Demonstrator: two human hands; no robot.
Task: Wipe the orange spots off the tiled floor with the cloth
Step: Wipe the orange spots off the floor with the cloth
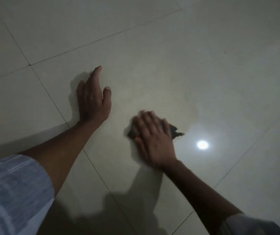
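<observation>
My right hand [153,138] lies flat on a dark cloth [175,132] and presses it against the pale tiled floor [152,65]. Only the cloth's edges stick out to the right and left of the hand, which looks blurred. A faint yellowish smear [193,114] curves across the tile just beyond the cloth; no distinct orange spots show in the dim light. My left hand [93,97] rests palm down on the floor to the left, fingers spread, holding nothing.
Dark grout lines [54,102] cross the floor diagonally. A bright round reflection of a lamp [202,144] shines on the tile to the right of the cloth. My striped sleeve [12,192] fills the lower left corner.
</observation>
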